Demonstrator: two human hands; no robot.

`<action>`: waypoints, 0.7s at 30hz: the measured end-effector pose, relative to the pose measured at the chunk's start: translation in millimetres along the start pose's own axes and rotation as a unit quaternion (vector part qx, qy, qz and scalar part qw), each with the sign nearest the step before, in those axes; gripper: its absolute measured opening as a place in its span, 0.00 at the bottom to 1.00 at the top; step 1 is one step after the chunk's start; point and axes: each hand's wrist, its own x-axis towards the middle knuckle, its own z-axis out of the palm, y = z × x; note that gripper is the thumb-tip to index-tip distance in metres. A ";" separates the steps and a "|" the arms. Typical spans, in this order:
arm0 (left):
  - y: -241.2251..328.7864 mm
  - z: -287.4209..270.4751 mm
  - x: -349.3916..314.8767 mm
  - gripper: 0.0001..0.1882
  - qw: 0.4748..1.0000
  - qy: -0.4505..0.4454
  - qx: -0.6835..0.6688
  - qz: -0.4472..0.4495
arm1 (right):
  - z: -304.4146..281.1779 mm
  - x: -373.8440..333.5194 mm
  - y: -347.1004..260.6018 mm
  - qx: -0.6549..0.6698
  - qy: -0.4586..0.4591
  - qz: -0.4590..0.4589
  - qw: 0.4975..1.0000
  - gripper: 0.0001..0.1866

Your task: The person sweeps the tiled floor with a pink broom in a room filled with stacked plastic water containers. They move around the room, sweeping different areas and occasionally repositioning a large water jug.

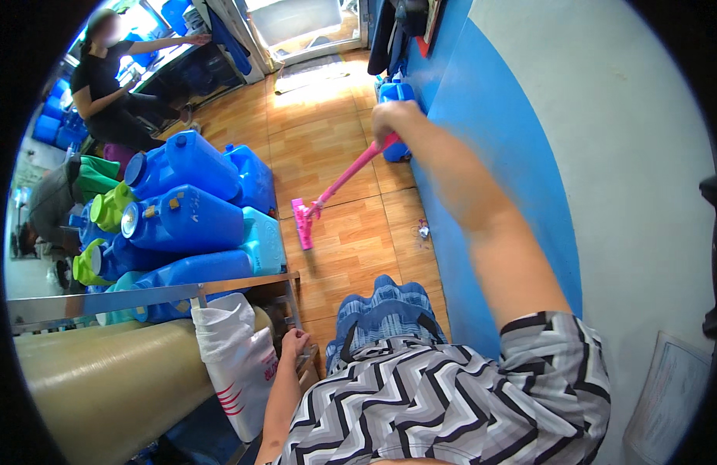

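Observation:
My right hand is closed round the upper end of a pink mop, held out in front of me beside the blue wall. The handle slopes down to the left to a narrow pink bar-shaped head at the tiled floor. No cloth shows on that head. Low on my left side, my left hand has its fingers curled in, with nothing visible in them. It hangs next to the metal rack's leg and a white plastic bag.
Stacked blue water jugs crowd the left, with a metal rack rail and a large tan roll nearer me. Another blue jug stands against the right wall. A seated person is far left; a glass door is ahead.

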 end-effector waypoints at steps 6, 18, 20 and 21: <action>-15.7 0.4 -21.7 0.17 0.999 0.015 0.044 -0.011 | 87.5 43.2 -29.8 0.076 0.043 0.102 0.991 0.24; 0.9 1.1 1.2 0.15 0.999 -0.005 0.032 0.021 | 51.7 -36.6 145.3 0.019 -0.124 0.243 0.962 0.20; 13.2 -1.1 6.4 0.15 0.999 -0.006 0.043 0.024 | 40.5 -49.4 154.4 0.002 -0.127 0.258 0.958 0.20; 18.3 -1.3 8.0 0.15 0.999 0.001 0.038 0.037 | 36.1 -55.7 157.5 -0.008 -0.127 0.254 0.959 0.20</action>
